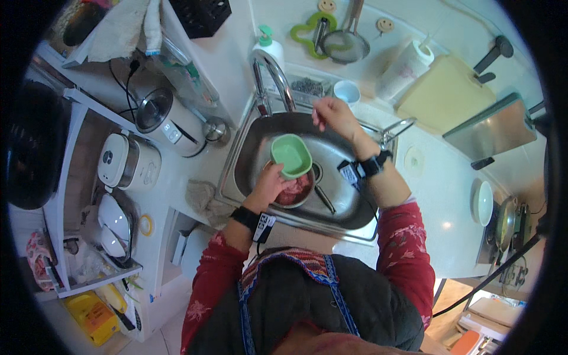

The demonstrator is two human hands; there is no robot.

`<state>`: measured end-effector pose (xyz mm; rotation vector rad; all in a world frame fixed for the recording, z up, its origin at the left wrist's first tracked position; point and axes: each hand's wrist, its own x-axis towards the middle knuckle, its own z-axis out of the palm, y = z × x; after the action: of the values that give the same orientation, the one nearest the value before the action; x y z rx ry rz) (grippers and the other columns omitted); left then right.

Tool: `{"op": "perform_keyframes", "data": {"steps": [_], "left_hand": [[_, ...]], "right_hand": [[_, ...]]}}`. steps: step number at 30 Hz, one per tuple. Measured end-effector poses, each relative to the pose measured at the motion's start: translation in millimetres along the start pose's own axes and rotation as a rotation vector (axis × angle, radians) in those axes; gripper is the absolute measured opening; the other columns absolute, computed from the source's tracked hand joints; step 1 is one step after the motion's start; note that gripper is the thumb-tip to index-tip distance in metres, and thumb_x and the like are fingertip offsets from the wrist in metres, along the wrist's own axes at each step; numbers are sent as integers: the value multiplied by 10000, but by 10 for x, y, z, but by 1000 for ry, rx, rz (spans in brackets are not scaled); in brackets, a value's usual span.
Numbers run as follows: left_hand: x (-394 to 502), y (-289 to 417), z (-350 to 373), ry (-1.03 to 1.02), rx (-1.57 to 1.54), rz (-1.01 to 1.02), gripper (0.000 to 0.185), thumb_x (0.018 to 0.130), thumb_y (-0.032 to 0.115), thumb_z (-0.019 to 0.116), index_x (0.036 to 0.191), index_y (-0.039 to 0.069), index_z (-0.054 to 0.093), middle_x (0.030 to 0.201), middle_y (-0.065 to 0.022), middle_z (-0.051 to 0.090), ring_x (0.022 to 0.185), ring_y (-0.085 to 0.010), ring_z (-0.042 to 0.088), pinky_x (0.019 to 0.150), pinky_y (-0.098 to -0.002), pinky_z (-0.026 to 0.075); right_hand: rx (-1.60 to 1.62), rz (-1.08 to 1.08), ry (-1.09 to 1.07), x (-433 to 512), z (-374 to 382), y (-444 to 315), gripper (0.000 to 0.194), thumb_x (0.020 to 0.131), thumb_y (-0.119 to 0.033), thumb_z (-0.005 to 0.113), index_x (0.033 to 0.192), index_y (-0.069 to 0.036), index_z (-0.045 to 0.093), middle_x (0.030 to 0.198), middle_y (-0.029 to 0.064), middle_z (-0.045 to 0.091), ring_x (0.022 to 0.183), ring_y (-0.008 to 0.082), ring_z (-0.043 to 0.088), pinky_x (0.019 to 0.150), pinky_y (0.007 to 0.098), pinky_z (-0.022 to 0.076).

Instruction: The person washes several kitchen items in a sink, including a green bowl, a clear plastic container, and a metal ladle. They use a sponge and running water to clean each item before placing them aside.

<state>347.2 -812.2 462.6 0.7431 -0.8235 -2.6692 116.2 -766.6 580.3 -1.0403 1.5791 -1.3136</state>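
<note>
My left hand (268,183) grips a small green square bowl (290,156) by its near edge, holding it tilted so that its inside shows. Under it, a round metal bowl (306,198) with raw red meat (293,191) stands in the stainless steel sink (350,213). The green bowl hides part of the metal one. My right hand (333,116) hovers over the far side of the sink, to the right of the chrome faucet (279,75). Its fingers are bunched and partly hidden, and I see no object in them.
Behind the sink stand a soap pump bottle (271,49), a light blue cup (347,92) and a paper towel roll (406,66). Cutting boards (446,93) lean at the right. Left of the sink are an electric kettle (175,128) and a crumpled cloth (206,202).
</note>
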Motion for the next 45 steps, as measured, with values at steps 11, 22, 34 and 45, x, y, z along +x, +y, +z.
{"op": "perform_keyframes", "data": {"steps": [11,22,34,45], "left_hand": [[-239,90,-178,48,-40,-1,439,849,163,456,1260,51,353,1229,-133,457,1115,-304,480,896,-486,423],[-185,114,-266,17,-103,-1,492,827,128,473,1291,77,317,1247,-122,433,1119,-283,478,889,-459,447],[-39,106,-227,-3,-113,29,501,827,163,502,1292,85,333,1249,-112,446,1124,-267,480,891,-438,451],[-92,157,-128,-58,-80,-15,489,838,156,469,1295,59,322,1260,-122,438,1147,-283,460,910,-474,424]], "right_hand": [[339,286,-128,1959,15,-510,459,908,-458,338,880,-44,536,643,30,555,463,71,433,381,184,272],[330,258,-89,2289,169,-599,289,900,-332,385,689,-145,450,516,-56,373,393,69,281,343,209,207],[340,271,20,2322,314,-620,298,876,-344,412,676,-139,496,516,-55,389,389,68,295,356,211,215],[-827,-31,-82,1764,-683,367,227,808,-188,475,930,-41,597,589,43,515,545,177,508,461,299,379]]}}
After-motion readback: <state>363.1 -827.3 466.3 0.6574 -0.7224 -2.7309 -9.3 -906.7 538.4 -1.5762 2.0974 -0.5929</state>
